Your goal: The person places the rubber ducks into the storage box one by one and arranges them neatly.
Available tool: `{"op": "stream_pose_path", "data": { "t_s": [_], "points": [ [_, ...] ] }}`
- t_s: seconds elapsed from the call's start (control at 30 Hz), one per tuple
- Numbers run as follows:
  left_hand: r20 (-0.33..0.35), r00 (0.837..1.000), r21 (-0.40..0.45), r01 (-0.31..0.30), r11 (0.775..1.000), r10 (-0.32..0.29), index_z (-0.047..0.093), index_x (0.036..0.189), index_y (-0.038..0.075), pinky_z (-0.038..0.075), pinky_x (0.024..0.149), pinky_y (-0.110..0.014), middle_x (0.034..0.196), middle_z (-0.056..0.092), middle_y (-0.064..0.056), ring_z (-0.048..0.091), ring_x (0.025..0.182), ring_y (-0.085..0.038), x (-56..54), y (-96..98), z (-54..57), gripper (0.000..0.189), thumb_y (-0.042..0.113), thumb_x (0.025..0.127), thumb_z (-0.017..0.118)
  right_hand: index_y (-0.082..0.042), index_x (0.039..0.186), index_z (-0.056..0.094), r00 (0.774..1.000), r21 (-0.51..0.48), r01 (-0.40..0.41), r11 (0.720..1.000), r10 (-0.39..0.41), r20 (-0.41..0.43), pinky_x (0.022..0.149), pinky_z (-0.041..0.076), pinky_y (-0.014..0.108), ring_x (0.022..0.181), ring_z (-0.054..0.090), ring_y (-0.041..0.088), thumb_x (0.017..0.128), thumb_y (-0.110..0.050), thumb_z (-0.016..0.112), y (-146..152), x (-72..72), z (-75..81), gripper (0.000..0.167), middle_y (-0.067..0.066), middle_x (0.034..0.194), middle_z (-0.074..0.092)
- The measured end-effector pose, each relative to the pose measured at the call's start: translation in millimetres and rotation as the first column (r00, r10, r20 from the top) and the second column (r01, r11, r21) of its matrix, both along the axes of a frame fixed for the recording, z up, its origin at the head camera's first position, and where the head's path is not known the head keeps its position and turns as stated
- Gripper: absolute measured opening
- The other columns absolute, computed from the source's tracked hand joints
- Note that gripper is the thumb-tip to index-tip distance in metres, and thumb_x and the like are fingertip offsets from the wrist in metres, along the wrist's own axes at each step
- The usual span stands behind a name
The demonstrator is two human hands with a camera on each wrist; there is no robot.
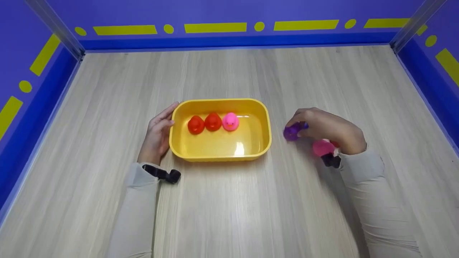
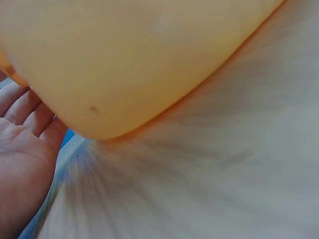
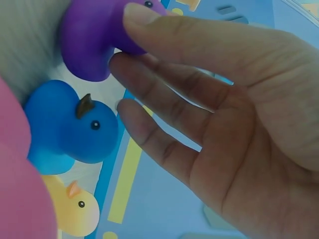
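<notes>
A yellow plastic box holds two red rubber ducks and a pink rubber duck, lined up along its far side. My left hand rests against the box's left end, its fingers straight along the outer wall in the left wrist view. Right of the box, my right hand pinches a purple rubber duck between thumb and fingers. Close by that hand in the right wrist view are a blue duck, a yellow duck and a blurred pink shape at the edge.
A pink duck lies beneath my right wrist, with a bit of red partly hidden behind it. Purple-blue walls with yellow marks border the wood-grain table at the back and both sides.
</notes>
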State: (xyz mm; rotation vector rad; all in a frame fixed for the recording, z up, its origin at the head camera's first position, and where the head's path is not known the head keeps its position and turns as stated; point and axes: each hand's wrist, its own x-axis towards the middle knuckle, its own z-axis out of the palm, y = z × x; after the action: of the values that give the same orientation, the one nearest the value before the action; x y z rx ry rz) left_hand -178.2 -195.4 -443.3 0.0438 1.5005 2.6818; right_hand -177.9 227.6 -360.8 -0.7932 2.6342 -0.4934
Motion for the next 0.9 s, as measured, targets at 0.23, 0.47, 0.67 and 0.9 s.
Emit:
{"op": "stream_pose_path", "data": {
  "t_s": [0.23, 0.47, 0.67, 0.9],
  "points": [
    [0.006, 1.000, 0.006, 0.003, 1.000, -0.003, 0.037, 0.142, -0.009, 0.043, 0.107, -0.029, 0.132, 0.059, -0.005, 0.053, 0.123, -0.015, -0.2, -1.2, -0.4, 0.058, -0.010, 0.084, 0.038, -0.008, 0.109, 0.073, 0.999, -0.006, -0.023, 1.000, 0.022, -0.049, 0.089, 0.056, 0.042, 0.097, 0.063, 0.023, 0.078, 0.005, 0.073, -1, -2.2, 3.7, 0.034, 0.007, 0.104, 0.068],
    [0.015, 1.000, -0.025, -0.002, 1.000, 0.002, 0.033, 0.144, -0.010, 0.040, 0.109, -0.030, 0.140, 0.053, -0.009, 0.051, 0.127, -0.014, -0.4, -1.6, -0.8, 0.059, -0.010, 0.084, 0.036, -0.008, 0.110, 0.073, 0.996, -0.031, -0.042, 0.999, 0.040, -0.080, 0.087, 0.056, 0.040, 0.096, 0.064, 0.021, 0.079, 0.004, 0.073, -2, -4.9, 6.5, 0.033, 0.005, 0.103, 0.068],
    [0.006, 1.000, -0.021, -0.008, 1.000, 0.008, 0.034, 0.142, -0.011, 0.040, 0.109, -0.030, 0.135, 0.058, -0.007, 0.052, 0.125, -0.014, -0.4, -1.0, -1.3, 0.058, -0.010, 0.084, 0.036, -0.009, 0.110, 0.073, 0.996, -0.023, -0.037, 0.999, 0.035, -0.087, 0.088, 0.056, 0.040, 0.097, 0.064, 0.020, 0.079, 0.003, 0.073, -5, -5.9, 12.4, 0.034, 0.004, 0.104, 0.068],
    [0.000, 1.000, -0.013, -0.004, 1.000, 0.004, 0.035, 0.142, -0.011, 0.040, 0.109, -0.031, 0.133, 0.059, -0.005, 0.053, 0.124, -0.014, -0.8, -0.8, -1.8, 0.058, -0.010, 0.084, 0.036, -0.006, 0.111, 0.072, 0.988, -0.025, -0.074, 0.997, 0.070, -0.134, 0.087, 0.056, 0.040, 0.097, 0.064, 0.021, 0.079, 0.003, 0.072, -7, -8.1, 20.4, 0.033, 0.006, 0.105, 0.068]
  ]
}}
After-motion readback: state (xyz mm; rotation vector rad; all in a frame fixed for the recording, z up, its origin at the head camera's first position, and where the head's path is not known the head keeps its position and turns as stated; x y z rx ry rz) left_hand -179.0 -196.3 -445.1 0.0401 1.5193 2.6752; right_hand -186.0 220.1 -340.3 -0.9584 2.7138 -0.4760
